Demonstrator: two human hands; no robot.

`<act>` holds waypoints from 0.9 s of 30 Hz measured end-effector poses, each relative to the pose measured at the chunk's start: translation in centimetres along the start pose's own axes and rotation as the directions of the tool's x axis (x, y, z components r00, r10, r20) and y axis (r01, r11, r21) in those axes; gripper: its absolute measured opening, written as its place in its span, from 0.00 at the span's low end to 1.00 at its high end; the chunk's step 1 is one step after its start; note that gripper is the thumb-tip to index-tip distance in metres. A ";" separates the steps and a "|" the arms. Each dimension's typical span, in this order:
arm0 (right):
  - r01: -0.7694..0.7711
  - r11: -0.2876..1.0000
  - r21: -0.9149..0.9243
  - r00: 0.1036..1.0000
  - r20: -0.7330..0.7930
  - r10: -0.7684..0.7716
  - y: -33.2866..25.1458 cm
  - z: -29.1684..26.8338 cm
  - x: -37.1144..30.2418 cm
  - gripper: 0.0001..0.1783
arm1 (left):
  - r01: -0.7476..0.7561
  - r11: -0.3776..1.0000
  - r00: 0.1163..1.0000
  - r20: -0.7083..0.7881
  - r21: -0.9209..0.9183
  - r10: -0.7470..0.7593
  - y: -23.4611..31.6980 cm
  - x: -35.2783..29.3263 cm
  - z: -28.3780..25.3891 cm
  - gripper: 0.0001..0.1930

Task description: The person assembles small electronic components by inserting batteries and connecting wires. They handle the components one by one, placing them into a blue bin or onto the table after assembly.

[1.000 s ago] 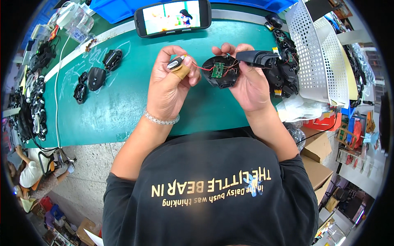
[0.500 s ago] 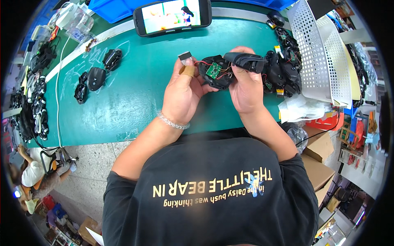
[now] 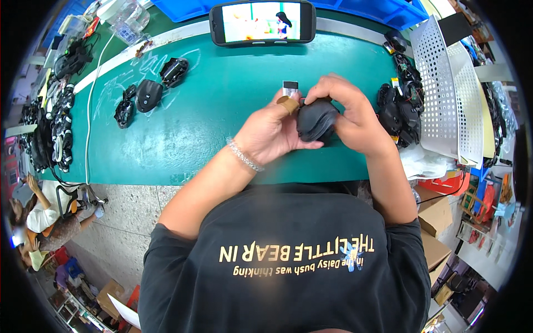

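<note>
A black computer mouse [image 3: 316,121] is between my two hands above the table's front half, its dark shell covering the inside. My left hand [image 3: 266,133] grips its left side, fingers beneath it. A brown band wraps the left thumb. By that thumb's tip a small flat silver piece with a black end [image 3: 290,87], like a battery pack, sticks up beside the mouse. My right hand [image 3: 355,119] is closed on the mouse's right and far side with bent fingers. The circuit board and most wires are hidden.
Black mouse parts [image 3: 149,95] lie on the green table [image 3: 222,111] at left. More mouse bodies with wires [image 3: 402,105] are piled at right, beside a white perforated basket [image 3: 438,83]. A phone [image 3: 262,23] stands at the back before blue bins [image 3: 366,14]. Cables [image 3: 61,127] bunch far left.
The black upper shell, held tilted in my right hand before, now sits over the mouse body and covers the green circuit board. My right fingers have curled around it. The view has shifted slightly.
</note>
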State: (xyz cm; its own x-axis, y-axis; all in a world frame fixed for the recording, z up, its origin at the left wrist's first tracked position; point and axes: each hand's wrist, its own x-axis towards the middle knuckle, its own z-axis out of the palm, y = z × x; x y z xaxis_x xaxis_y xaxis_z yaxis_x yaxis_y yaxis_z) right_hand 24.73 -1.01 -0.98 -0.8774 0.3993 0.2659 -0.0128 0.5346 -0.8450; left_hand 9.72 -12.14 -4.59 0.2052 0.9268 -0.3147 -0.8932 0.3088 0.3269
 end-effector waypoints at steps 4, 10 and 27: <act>0.186 0.898 -0.397 0.982 0.051 -0.181 -0.8 -0.2 0.6 0.15 | -0.054 0.984 0.988 0.136 -0.168 0.077 -0.3 1.1 -1.2 0.09; 0.190 0.832 -0.521 0.981 0.067 -0.182 -2.6 -0.5 0.3 0.16 | -0.322 0.945 0.936 -0.133 0.048 0.326 0.0 1.1 0.1 0.05; -0.341 0.940 0.013 0.921 -0.196 0.336 -0.4 1.2 -0.1 0.08 | -0.416 0.690 0.891 0.113 0.592 0.440 -1.0 1.3 0.1 0.11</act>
State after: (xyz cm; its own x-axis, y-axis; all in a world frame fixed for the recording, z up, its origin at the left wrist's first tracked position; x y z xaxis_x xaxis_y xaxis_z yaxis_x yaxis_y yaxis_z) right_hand 24.23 -2.15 -1.21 -0.7186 0.6935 0.0514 0.2805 0.3568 -0.8911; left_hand 10.90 -11.23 -5.21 -0.1645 0.9857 -0.0361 -0.4647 -0.0452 0.8843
